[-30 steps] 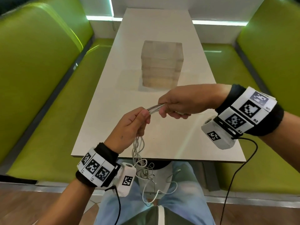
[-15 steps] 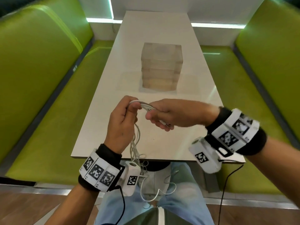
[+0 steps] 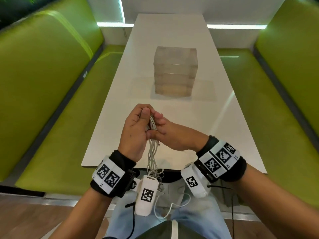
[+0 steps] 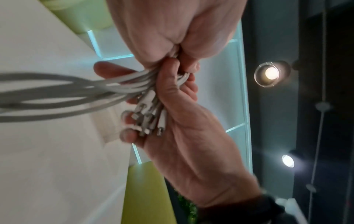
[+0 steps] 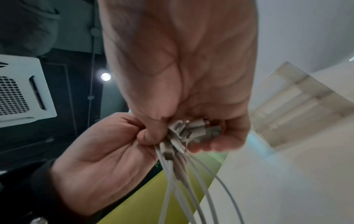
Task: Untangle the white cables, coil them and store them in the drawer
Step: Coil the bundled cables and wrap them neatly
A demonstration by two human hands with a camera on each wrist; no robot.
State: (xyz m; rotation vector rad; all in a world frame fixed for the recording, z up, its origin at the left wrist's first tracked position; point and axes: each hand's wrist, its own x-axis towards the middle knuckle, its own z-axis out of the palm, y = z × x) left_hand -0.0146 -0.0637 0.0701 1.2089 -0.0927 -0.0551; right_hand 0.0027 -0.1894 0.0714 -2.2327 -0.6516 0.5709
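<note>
Several white cables point(image 3: 152, 124) are bunched together over the near end of the table. My left hand point(image 3: 144, 115) grips the bunch with curled fingers. Pressed against it, my right hand point(image 3: 157, 128) holds the same bunch. The loose lengths point(image 3: 151, 156) hang past the table edge onto my lap. In the left wrist view the right hand point(image 4: 148, 94) curls round the connector ends point(image 4: 150, 116), and the strands point(image 4: 91, 89) run off to the left. The right wrist view shows the connectors point(image 5: 191, 130) in the right hand point(image 5: 182, 136), with the left hand point(image 5: 118, 136) beside it.
A translucent stack of drawers point(image 3: 175, 73) stands shut in the middle of the white table point(image 3: 172, 31), beyond my hands; it also shows as the drawer unit point(image 5: 298, 103). Green benches point(image 3: 57, 109) flank both long sides. My knees are under the near edge.
My right hand has swung in from the right and now meets the left hand. Both hands have come lower and nearer to me, and the stretched strands are now folded into one bunch.
</note>
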